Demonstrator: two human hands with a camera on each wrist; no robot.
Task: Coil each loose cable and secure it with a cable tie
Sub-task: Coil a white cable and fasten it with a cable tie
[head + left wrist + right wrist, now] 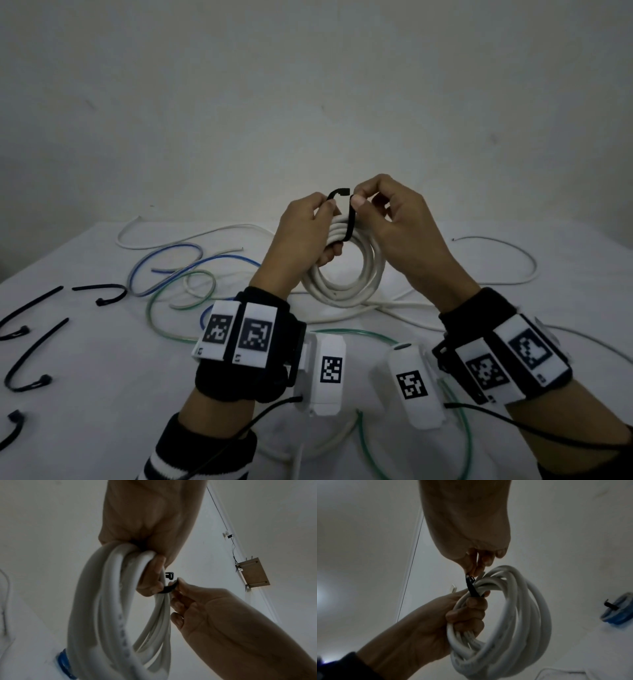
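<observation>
- Writing: none legible; the white wrist tags (254, 335) carry only black square-code patterns (tiny characters at their corners too small to read).
- Thick white coiled cable (346, 274): held in the air above the middle of the white-covered table (102, 394), ring standing roughly upright, lowest turns near the cloth.
- Left hand (301, 236): fingers curled round the top of the coil.
- Right hand (394, 219): thumb and forefinger pinch the thin black plastic cable tie (349, 222), which arcs over the bundle, long axis near vertical.
- Spare black ties (30, 359) along the table's left edge; loose blue cable (164, 270) behind them.
</observation>
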